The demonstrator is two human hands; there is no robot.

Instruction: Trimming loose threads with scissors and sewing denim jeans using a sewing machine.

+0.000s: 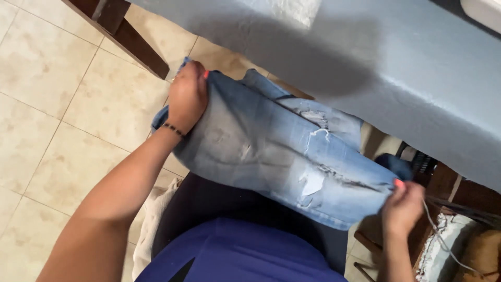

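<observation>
Stretching a pair of light-blue ripped jeans (284,151) between both hands, the person holds the garment in the air over their lap, just below the near edge of the grey-covered worktop (396,68). At the left, bare beige floor tiles (47,99) spread out wide, with a dark wooden leg (133,44) slanting across the upper corner. The left hand (187,98), a thin dark bracelet (173,129) at its wrist, has its grip closed over one end of the folded denim, the fingers curled around the cloth. The jeans run down and to the right from there, their frayed tears showing white threads near the middle. The right hand (402,206) has its grip pinched shut on the opposite lower corner of the denim. A thin pale cord (443,240) hangs just beside that hand. To the far right, room is tight, where dark wooden furniture (454,188) and a white-fringed textile (443,245) crowd under the worktop's edge.
</observation>
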